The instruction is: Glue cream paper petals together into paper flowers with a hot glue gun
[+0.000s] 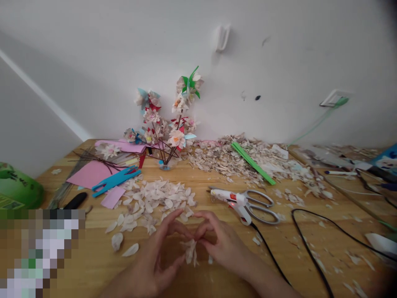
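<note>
Both my hands meet low at the middle of the wooden table [279, 256]. My left hand [158, 256] and my right hand [217, 240] pinch a small cluster of pale paper petals [190, 250] between their fingertips. Just beyond them lies a loose pile of several cut petals [155, 200]. A white hot glue gun [231, 199] rests to the right of the pile, its black cord [269, 252] running toward me past my right wrist.
Scissors [260, 205] lie against the glue gun. A bunch of finished paper flowers [169, 128] stands by the wall. Pink paper [93, 173], a blue tool [114, 181], a green strip [252, 163], paper scraps [235, 157], another black cable [313, 248].
</note>
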A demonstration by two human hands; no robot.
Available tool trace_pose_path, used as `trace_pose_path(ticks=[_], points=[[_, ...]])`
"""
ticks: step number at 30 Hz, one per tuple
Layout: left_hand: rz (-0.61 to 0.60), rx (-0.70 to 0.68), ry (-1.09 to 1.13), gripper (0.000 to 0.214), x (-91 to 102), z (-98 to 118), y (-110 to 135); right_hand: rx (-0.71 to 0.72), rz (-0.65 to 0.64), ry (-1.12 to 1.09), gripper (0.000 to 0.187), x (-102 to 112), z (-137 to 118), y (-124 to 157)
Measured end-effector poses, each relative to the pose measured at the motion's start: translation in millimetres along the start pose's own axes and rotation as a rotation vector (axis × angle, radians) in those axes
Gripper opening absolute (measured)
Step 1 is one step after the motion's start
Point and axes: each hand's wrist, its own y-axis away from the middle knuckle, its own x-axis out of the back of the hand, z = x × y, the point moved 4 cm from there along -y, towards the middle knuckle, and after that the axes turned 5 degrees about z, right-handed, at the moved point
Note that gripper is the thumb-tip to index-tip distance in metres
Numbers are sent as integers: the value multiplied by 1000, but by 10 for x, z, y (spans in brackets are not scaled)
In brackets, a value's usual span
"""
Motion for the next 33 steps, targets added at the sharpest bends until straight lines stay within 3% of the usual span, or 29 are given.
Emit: trace_pose_path(ticks=[9,14,20,33], points=[[21,58,-69,69,-11,-86,9,21,30,-15,50,1,6,-13],[36,5,-175,67,-9,-75,10,14,32,-9,51,13,-14,-9],[-31,-83,-281,73,3,-28,29,12,30,-30,52,-2,-8,-6],[-46,-94,-358,88,6,54,47,-168,59,-138,46,-14,16,-39]])
